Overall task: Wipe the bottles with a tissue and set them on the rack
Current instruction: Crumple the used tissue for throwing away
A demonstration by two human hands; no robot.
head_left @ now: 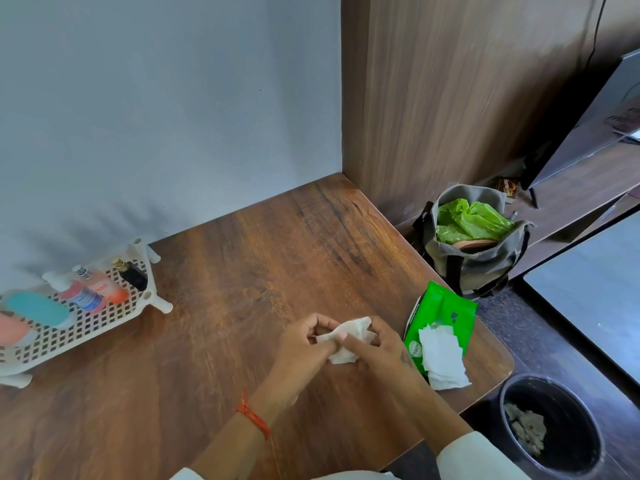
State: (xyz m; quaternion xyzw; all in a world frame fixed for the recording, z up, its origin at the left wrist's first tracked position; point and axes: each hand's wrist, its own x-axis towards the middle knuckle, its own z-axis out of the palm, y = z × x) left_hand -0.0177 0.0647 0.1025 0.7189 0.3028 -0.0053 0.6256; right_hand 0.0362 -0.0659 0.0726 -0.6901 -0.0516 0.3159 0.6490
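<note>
Both my hands meet over the wooden table, holding a crumpled white tissue [349,336] between them. My left hand [306,344] pinches its left end and my right hand [375,344] curls around its right side. No bottle is in either hand. On the white lattice rack [90,327] at the far left lie several bottles: a black one with a gold cap [133,273], an orange-pink one [105,287], a clear pink one with a blue label [85,297], a teal one [38,310] and a salmon one [12,329].
A green wipes pack [446,311] lies at the table's right edge with a loose white tissue [441,358] spilling from it. On the floor below stands a black bin [550,424] with used tissues. A grey bag [481,258] holding green plastic sits beyond the table.
</note>
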